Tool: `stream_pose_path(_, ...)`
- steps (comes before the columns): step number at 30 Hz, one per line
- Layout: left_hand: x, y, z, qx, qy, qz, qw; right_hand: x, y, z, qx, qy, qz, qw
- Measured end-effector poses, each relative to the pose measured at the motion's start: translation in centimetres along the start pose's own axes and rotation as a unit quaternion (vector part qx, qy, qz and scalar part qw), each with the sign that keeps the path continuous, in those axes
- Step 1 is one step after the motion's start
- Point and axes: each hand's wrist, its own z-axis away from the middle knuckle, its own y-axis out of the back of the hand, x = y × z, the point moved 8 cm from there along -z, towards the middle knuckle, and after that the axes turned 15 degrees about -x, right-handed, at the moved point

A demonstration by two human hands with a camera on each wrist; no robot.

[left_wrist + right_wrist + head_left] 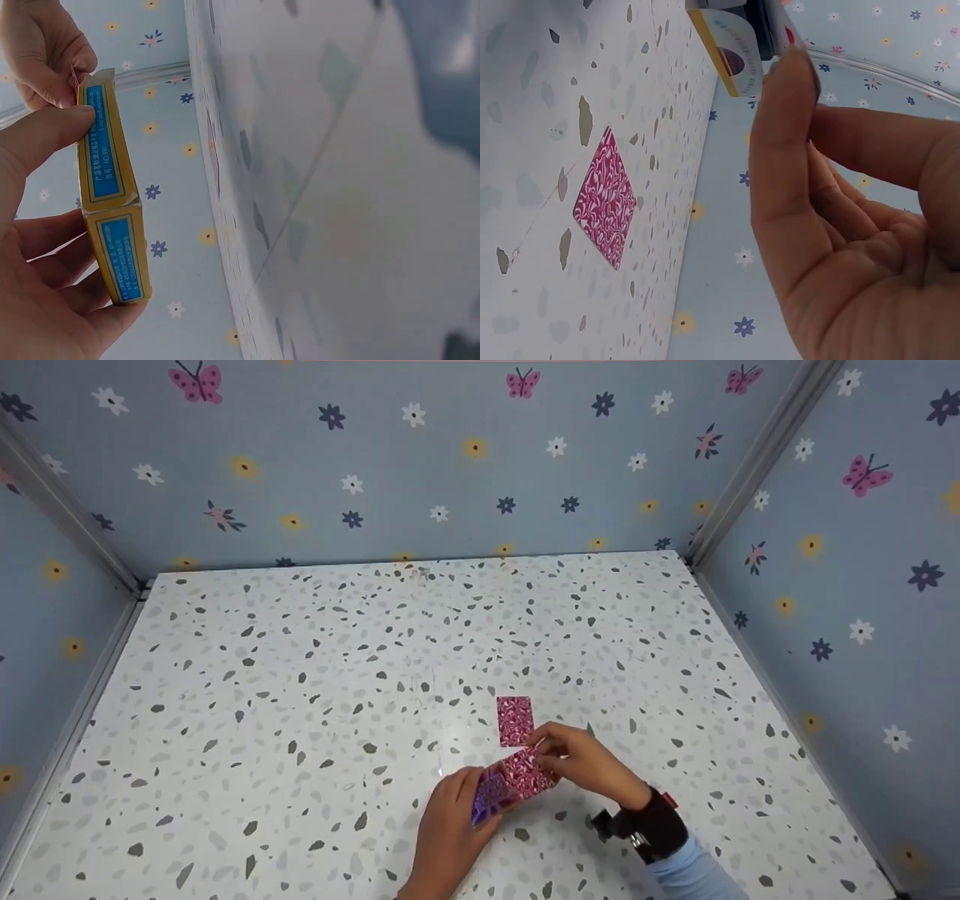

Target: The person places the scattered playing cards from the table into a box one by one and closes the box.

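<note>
My left hand [450, 821] grips a small card box, purple and shiny on top [492, 795] in the head view. The left wrist view shows the box [105, 142] with yellow edges and blue printed labels, thumb on one side and fingers behind. At the box's open end, my right hand [592, 765] pinches a pink-and-white patterned playing card [531, 772] between thumb and index finger. Part of that card overlaps the box; how far it reaches inside is hidden. Another playing card [514, 720] with the same pattern lies flat on the table, just beyond the hands.
A white speckled table [300, 697] spreads out around the hands. Blue panels with flowers and butterflies [450, 465] enclose it at the back and both sides. A black strap with a small device [652, 829] sits on the right wrist.
</note>
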Motion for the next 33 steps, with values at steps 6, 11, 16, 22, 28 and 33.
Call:
stream_pose_path(6,0.0,-0.1,0.0,-0.013,0.003,0.007,0.9999,0.0,-0.7,-0.4,-0.006,0.019,0.002,1.000)
stream_pose_path(11,-0.1,-0.2,0.0,-0.017,0.005,0.009,0.9998,0.3,-1.2,-1.1,-0.012,0.030,0.008,0.999)
stream_pose_path(16,0.1,-0.1,-0.1,-0.004,-0.005,0.004,1.0000,-0.2,-1.6,-1.4,-0.011,0.043,0.028,0.999)
stream_pose_path(22,0.3,0.1,-0.1,-0.001,-0.009,0.007,0.9999,-0.9,-1.9,-1.4,-0.012,0.049,0.025,0.998)
stream_pose_path(28,0.4,0.2,0.0,0.013,-0.018,-0.001,0.9998,-1.1,-1.9,-1.6,-0.011,0.055,0.047,0.997)
stream_pose_path(33,0.3,0.2,0.0,0.026,-0.022,-0.003,0.9994,-1.2,-2.1,-1.9,-0.007,0.046,0.067,0.997)
